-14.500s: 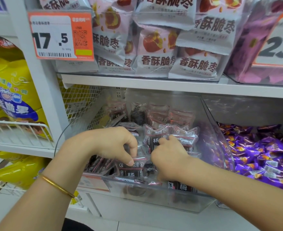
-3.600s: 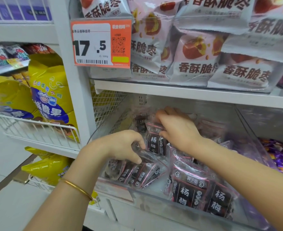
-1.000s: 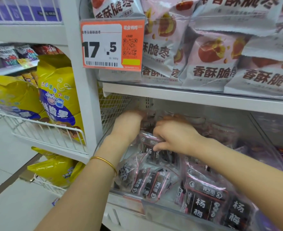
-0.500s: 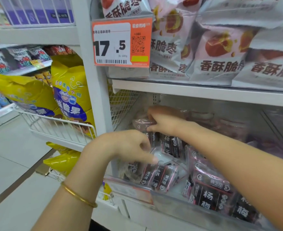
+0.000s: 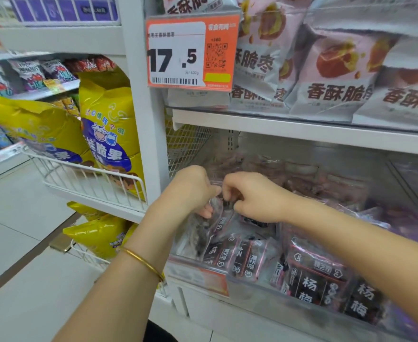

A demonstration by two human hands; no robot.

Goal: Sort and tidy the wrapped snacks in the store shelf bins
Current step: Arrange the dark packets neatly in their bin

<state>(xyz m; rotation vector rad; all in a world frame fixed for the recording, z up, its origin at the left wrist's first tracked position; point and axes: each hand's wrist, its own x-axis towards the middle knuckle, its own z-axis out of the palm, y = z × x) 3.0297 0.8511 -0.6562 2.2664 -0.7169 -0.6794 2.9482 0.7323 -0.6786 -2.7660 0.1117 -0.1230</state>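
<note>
Snack packets (image 5: 237, 257) below fingers (image 5: 229, 185) were black, pink-edged, white-lettered. Price tag (image 5: 178, 53) above fingers was orange, white, black 17.5.

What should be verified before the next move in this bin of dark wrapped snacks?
1. Left hand and right hand inside the clear bin: ok.
2. Fingers of both hands curled on the held packet: ok.
3. Front-left row standing upright: not ok, it leans.
4. Front-right packets with labels facing out: ok.
5. Packets at the back of the bin tidy: cannot tell, blurred.
</note>
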